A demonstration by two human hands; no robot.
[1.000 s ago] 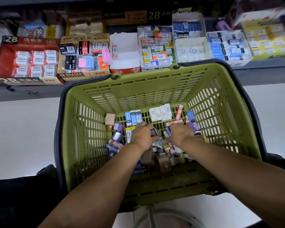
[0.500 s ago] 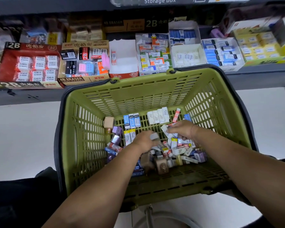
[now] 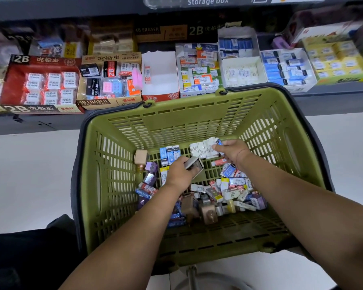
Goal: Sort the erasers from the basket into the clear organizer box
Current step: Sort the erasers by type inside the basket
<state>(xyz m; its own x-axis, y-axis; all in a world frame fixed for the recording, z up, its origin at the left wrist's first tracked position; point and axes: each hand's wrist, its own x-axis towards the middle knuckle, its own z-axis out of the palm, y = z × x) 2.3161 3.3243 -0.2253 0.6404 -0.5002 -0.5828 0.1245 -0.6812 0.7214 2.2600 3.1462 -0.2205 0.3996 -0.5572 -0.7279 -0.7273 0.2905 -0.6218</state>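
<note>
Basket bottom: eraser pinched in right hand.

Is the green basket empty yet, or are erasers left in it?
Not empty: a loose pile of erasers covers much of the basket floor.

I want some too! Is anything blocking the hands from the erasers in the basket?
Nothing visible does. The basket has no lid, and the left hand and right hand are inside it, each holding erasers.

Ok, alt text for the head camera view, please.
Two hands reach into a green basket of loose erasers: the left hand grips a small box, the right hand pinches white erasers. Behind, eraser display boxes line a shelf.
</note>
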